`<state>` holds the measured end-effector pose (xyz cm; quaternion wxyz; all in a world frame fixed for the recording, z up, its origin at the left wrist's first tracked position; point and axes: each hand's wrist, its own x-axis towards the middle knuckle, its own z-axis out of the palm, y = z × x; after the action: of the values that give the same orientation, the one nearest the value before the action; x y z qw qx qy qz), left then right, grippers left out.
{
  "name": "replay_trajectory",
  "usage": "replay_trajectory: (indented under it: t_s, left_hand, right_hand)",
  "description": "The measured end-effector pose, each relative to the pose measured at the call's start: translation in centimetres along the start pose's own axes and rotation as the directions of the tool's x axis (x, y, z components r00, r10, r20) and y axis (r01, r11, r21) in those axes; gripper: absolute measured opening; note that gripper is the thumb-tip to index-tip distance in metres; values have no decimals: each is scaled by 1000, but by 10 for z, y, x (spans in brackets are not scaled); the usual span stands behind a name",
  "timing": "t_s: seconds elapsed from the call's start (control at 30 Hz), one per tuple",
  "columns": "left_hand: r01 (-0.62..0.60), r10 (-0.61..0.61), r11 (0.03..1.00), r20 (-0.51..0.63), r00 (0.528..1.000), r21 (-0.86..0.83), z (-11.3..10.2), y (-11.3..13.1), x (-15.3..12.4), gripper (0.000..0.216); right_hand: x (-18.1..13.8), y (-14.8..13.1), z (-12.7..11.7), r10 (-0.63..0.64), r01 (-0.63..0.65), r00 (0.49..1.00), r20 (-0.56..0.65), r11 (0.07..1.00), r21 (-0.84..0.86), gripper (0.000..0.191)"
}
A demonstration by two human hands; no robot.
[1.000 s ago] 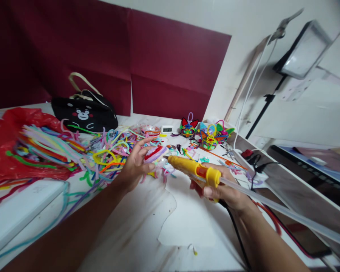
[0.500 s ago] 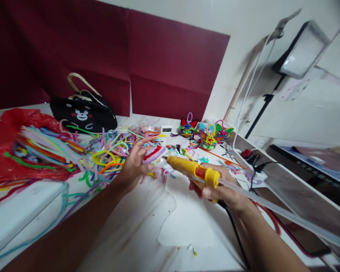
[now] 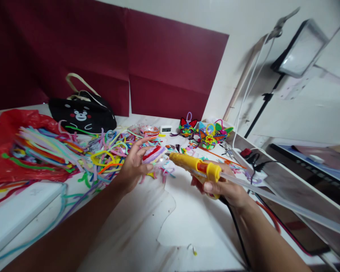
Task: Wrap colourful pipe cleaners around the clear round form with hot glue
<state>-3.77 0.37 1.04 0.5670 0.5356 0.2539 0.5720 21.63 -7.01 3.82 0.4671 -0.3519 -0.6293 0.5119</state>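
Observation:
My right hand [image 3: 219, 185] is wrapped round a yellow glue gun [image 3: 191, 164], with a long clear glue stick [image 3: 280, 202] sticking out of its back end. The gun's nozzle points left, close to a small ball-like craft piece [image 3: 155, 154] banded with red, purple and pale pipe cleaner. My left hand [image 3: 136, 164] grips that piece, thumb at the near side and fingers over the far side. Part of the piece is hidden behind the fingers. Beneath the gun lies a white sheet [image 3: 187, 223] on the table.
Loose pipe cleaners [image 3: 107, 155] spread across the table's left, beside a red plastic bag [image 3: 5, 151]. Behind stand a black bag [image 3: 82, 113], a small digital clock [image 3: 166, 129] and finished cat-eared ornaments [image 3: 208, 138]. A phone [image 3: 294, 223] and a power strip [image 3: 255, 170] lie on the right.
The glue gun has shifted slightly right, its nozzle drawing back a little from the banded piece. My left hand holds nearly the same position.

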Motion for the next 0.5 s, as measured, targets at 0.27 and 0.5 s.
replay_trajectory:
  t_s: [0.27,0.5]
  left_hand:
    - [6,-5,1000,23,1000,-16,1,2,-1,82]
    - [-23,23,1000,18,1000,-12,-2,-4,1,79]
  right_hand:
    - [1,2,2,-42,41,999,31,999,16,39]
    - [1,2,9,-46,43,991,128,999,31,35]
